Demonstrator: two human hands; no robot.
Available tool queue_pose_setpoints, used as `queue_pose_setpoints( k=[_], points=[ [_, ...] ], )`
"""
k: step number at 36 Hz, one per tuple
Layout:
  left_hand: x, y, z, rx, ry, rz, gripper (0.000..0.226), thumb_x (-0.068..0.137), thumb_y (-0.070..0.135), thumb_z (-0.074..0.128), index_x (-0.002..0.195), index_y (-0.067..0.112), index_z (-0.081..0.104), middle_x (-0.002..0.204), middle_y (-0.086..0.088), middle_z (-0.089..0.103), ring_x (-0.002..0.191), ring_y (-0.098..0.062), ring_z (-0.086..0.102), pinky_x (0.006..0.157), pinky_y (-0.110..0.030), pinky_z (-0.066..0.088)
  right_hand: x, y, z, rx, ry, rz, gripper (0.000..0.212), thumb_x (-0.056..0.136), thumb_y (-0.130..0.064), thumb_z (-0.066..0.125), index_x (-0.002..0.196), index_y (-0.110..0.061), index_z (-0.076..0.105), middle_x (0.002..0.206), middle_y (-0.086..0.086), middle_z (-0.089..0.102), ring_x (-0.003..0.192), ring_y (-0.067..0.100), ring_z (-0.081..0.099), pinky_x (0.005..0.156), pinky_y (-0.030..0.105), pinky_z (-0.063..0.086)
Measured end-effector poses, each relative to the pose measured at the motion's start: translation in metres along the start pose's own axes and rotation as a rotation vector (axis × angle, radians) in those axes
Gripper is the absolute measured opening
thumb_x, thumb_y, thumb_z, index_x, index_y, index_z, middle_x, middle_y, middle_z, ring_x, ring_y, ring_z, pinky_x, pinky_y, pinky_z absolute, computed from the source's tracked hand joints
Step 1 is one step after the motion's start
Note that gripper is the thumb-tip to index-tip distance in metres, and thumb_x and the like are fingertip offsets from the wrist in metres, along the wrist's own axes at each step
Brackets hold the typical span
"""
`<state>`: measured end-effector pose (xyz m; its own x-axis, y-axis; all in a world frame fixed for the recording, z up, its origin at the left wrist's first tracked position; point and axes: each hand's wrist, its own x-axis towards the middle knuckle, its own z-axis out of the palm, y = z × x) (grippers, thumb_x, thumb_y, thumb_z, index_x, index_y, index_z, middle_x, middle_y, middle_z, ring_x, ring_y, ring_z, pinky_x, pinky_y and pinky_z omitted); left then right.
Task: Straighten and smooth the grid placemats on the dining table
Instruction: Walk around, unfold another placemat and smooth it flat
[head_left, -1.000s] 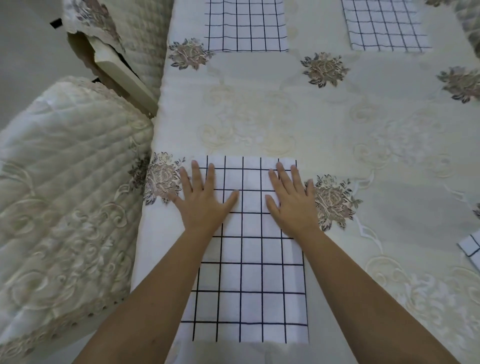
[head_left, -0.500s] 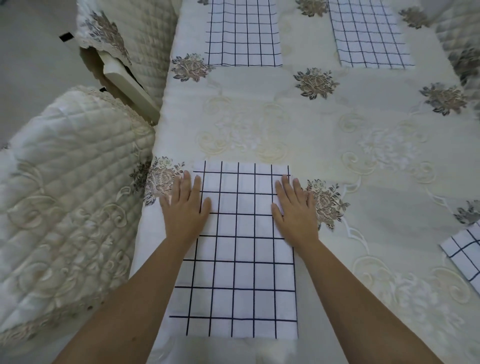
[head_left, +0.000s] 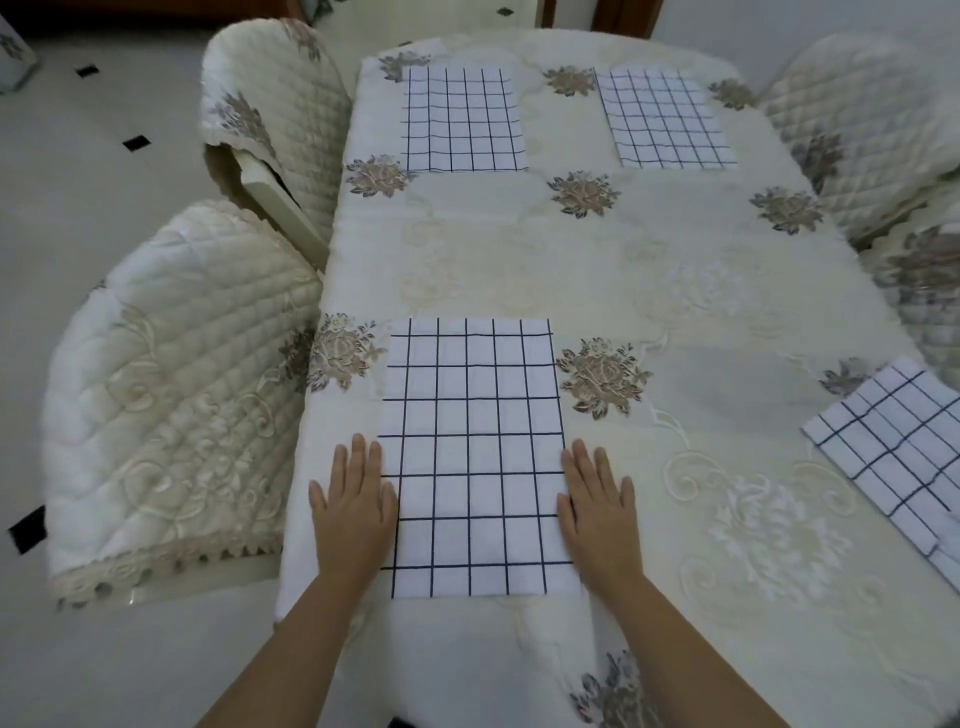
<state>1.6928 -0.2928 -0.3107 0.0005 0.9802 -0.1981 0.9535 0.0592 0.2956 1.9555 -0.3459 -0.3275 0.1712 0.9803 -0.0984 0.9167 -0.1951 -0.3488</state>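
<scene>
Near placemat (head_left: 472, 457): flat at the table's (head_left: 571, 270) near edge, lying square
Left hand (head_left: 353, 506): fingers straight, palm down on its left edge; gripping nothing
Right hand (head_left: 597, 506): likewise (right edge)

placemats (head_left: 470, 457) are white with a thin navy grid, tablecloth (head_left: 519, 260) is cream with brownish embroidered flowers, chair covers (head_left: 171, 389) quilted cream too
</scene>
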Motion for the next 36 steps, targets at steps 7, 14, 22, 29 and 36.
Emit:
queue_pose_setpoints(
  k=[7, 14, 22, 29, 36],
  points=[
    [-0.033, -0.009, 0.007, -0.005, 0.016, 0.031, 0.057, 0.086, 0.029, 0.026, 0.134, 0.006, 0.048, 0.142, -0.014, 0.045, 0.129, -0.035, 0.044, 0.097, -0.064, 0.034, -0.038, -0.004, 0.002, 0.025, -0.032, 0.049, 0.060, 0.088, -0.041, 0.005, 0.145, -0.023, 0.004, 0.153, -0.012, -0.001, 0.139, 0.002, -0.010, 0.116, 0.043, 0.002],
    [-0.058, -0.021, 0.009, -0.039, -0.027, 0.073, 0.058, 0.085, 0.028, 0.026, 0.132, 0.003, 0.050, 0.141, -0.016, 0.045, 0.129, -0.035, 0.044, 0.098, -0.063, 0.033, -0.078, -0.012, 0.006, 0.034, -0.031, 0.141, 0.060, 0.087, -0.041, 0.002, 0.145, -0.027, 0.001, 0.153, -0.015, -0.004, 0.143, 0.006, -0.004, 0.116, 0.040, -0.001],
    [-0.062, -0.022, 0.000, -0.113, -0.041, 0.074, 0.066, 0.083, 0.038, 0.024, 0.136, 0.006, 0.044, 0.149, -0.011, 0.034, 0.140, -0.028, 0.028, 0.110, -0.055, 0.020, -0.104, -0.028, 0.002, 0.139, -0.056, 0.236, 0.073, 0.080, -0.046, 0.002, 0.149, -0.025, 0.011, 0.149, -0.018, -0.010, 0.139, 0.001, -0.011, 0.116, 0.038, -0.006],
    [-0.067, 0.004, -0.006, -0.260, -0.084, 0.099, 0.049, 0.089, 0.011, 0.052, 0.136, 0.006, 0.042, 0.154, -0.010, 0.024, 0.144, -0.024, 0.015, 0.117, -0.042, 0.012, -0.104, -0.037, -0.028, 0.680, -0.016, 0.458, 0.036, 0.096, -0.018, 0.047, 0.132, -0.014, 0.050, 0.143, -0.005, 0.040, 0.139, 0.013, 0.027, 0.114, 0.030, 0.018],
    [-0.097, 0.066, -0.011, -0.508, -0.230, 0.300, 0.038, 0.092, 0.008, 0.048, 0.129, 0.012, 0.048, 0.140, 0.002, 0.041, 0.127, -0.007, 0.037, 0.103, -0.018, 0.026, -0.110, -0.034, -0.064, 1.068, 0.178, 0.628, 0.018, 0.095, -0.006, 0.045, 0.093, -0.017, 0.059, 0.086, 0.002, 0.066, 0.078, 0.012, 0.062, 0.071, 0.017, 0.046]
  ],
)
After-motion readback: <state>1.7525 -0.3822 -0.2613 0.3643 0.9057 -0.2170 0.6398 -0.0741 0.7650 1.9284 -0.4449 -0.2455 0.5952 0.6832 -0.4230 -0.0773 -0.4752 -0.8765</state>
